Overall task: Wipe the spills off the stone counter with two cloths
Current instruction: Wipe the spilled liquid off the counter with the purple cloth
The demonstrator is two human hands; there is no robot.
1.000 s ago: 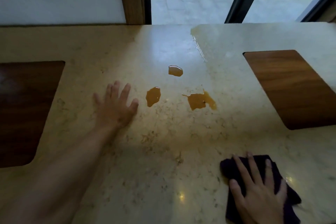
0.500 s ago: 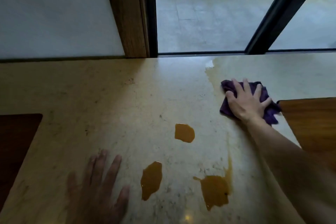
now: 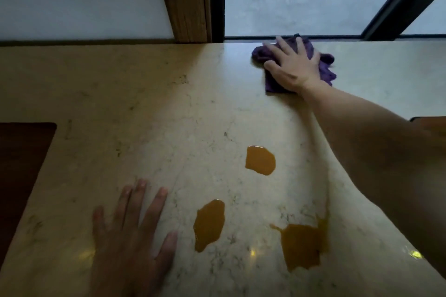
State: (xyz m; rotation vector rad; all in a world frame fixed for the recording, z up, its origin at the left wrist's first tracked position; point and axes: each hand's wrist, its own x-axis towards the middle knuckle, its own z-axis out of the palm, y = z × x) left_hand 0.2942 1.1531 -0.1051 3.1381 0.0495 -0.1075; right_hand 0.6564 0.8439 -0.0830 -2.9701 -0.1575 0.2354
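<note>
Three amber puddles lie on the beige stone counter (image 3: 169, 108): a small spill (image 3: 260, 159) in the middle, a long spill (image 3: 209, 223) below it and a larger spill (image 3: 303, 245) to the right. My right hand (image 3: 292, 67) presses flat on a purple cloth (image 3: 324, 66) at the counter's far edge by the window. My left hand (image 3: 131, 234) rests flat on the stone with fingers spread, holding nothing, just left of the long spill. Only one cloth is in view.
A dark wood inset (image 3: 21, 176) is set into the counter at the left, and another inset's corner (image 3: 429, 124) shows at the right behind my forearm. A wooden post (image 3: 188, 0) and a glass door frame (image 3: 405, 0) stand behind the counter.
My right hand has slid the purple cloth from the near right of the counter up to its far edge, wiping away the wet streak there. My left hand stays flat beside the spills.
</note>
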